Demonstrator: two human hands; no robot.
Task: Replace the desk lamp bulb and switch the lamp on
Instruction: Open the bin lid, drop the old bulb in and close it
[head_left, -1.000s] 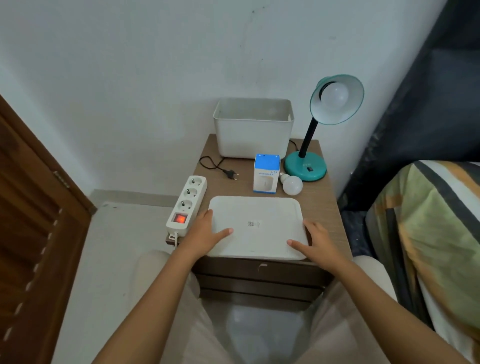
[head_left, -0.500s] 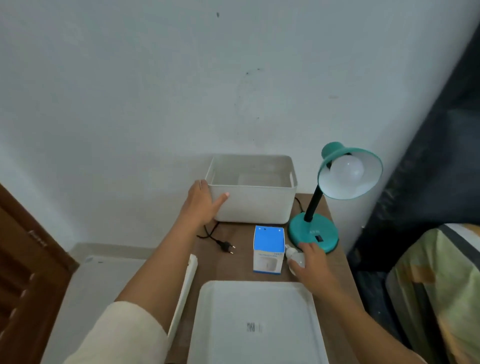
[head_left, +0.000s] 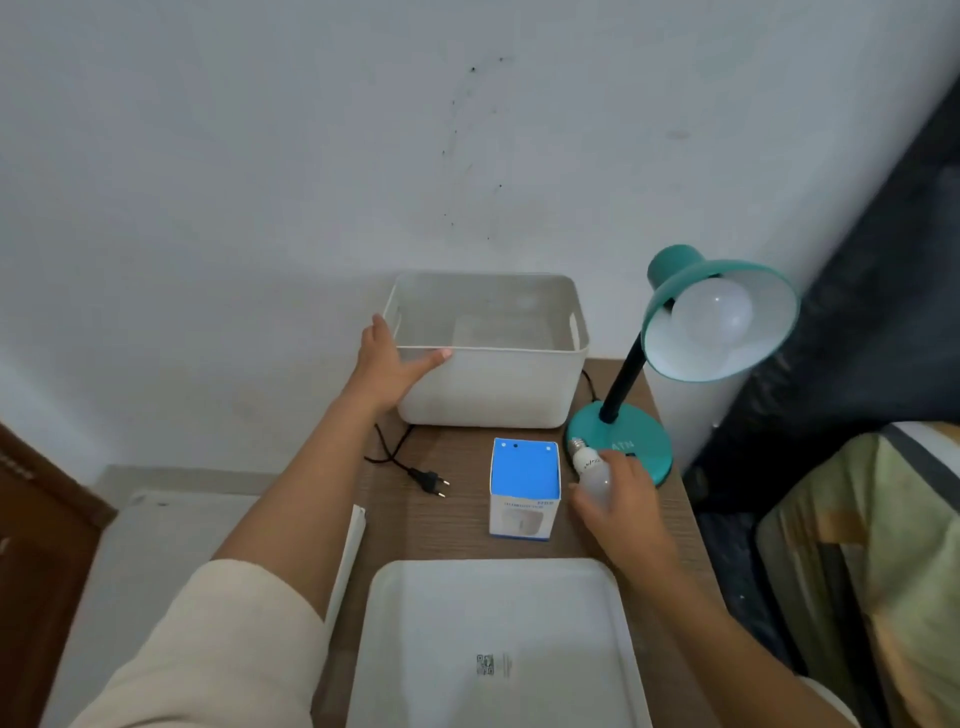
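A teal desk lamp (head_left: 618, 441) stands at the back right of the wooden nightstand (head_left: 447, 525), unlit, with a white bulb (head_left: 711, 314) in its shade. Its black plug (head_left: 428, 480) lies loose on the wood. My right hand (head_left: 621, 506) is closed around a loose white bulb (head_left: 592, 475) beside the lamp base, screw cap pointing away from me. A blue and white bulb box (head_left: 524, 488) stands upright just left of it. My left hand (head_left: 389, 366) rests flat against the front left corner of a white plastic bin (head_left: 498, 384).
A white tray (head_left: 493, 623) lies upside down at the front of the nightstand. A white power strip (head_left: 348, 551) runs along the left edge, mostly hidden by my arm. A bed with a striped cover (head_left: 883, 545) is on the right, a wooden door (head_left: 31, 545) on the left.
Both hands left the tray: the left reached back to the bin's corner, the right closed on the loose bulb and lifted its cap end. The camera tilted up and closer.
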